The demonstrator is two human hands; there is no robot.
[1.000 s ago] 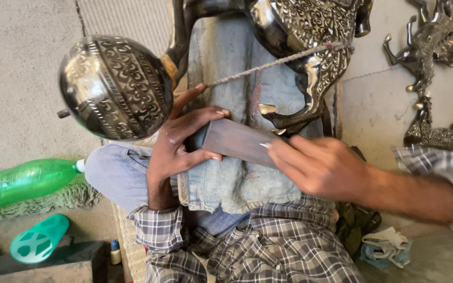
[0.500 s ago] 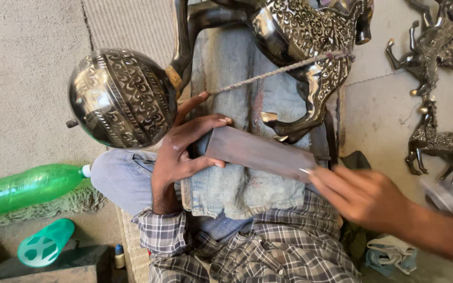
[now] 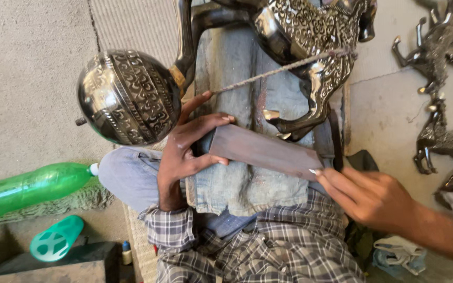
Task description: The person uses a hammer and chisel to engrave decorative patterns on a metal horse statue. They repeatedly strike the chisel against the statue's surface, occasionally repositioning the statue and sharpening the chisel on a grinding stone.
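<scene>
Right now my left hand pinches one end of the flat brown strip to pin it across my lap, just below the silver ball. Beyond its far end, my right hand hangs loose, fingertips touching it.

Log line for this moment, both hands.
left hand: grips near end of flat dark strip | right hand: fingertips at far end | strip: across lap, on denim cloth

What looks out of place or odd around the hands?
A green bottle lies on its side on the floor. A cord stretches taut from the left hand to the metal horse.
</scene>
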